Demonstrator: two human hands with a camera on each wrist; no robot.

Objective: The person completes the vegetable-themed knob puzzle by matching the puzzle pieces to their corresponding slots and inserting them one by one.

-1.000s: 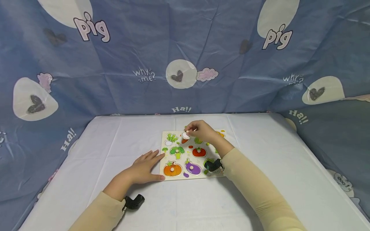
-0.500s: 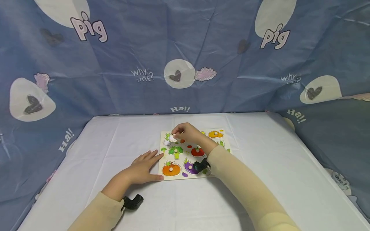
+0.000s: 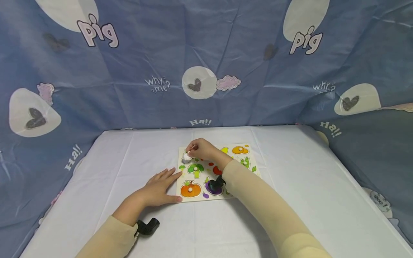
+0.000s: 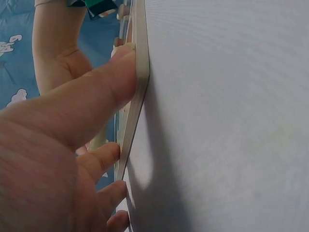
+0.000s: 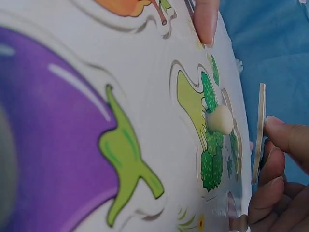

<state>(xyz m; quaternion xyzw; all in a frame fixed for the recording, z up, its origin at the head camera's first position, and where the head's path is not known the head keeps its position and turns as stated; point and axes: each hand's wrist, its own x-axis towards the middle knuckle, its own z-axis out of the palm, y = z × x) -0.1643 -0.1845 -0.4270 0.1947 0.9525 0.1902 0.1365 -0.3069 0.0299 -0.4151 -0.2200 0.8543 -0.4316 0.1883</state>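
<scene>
My right hand (image 3: 204,149) pinches a white vegetable puzzle piece (image 3: 186,157) over the far left corner of a wooden peg puzzle board (image 3: 200,197). In the right wrist view the held piece (image 5: 259,133) appears edge-on, raised off the board; its picture is hidden there. My left hand (image 3: 158,188) lies with fingers spread at the board's left edge. Its thumb (image 4: 104,87) touches the board's edge in the left wrist view. Near the hands sit a broccoli piece (image 3: 195,170), a pumpkin piece (image 3: 190,190) and an eggplant piece (image 5: 53,130), set in the board.
A white cloth (image 3: 135,150) covers the table, with a blue printed curtain (image 3: 155,43) behind and beside it. A black wrist camera (image 3: 217,183) on the right arm hides part of the eggplant. An orange-yellow vegetable piece (image 3: 240,149) is at the far right.
My right hand has moved left with the white vegetable piece, from over the carrot to the far left corner of the board. The left hand stays at the board's edge.
</scene>
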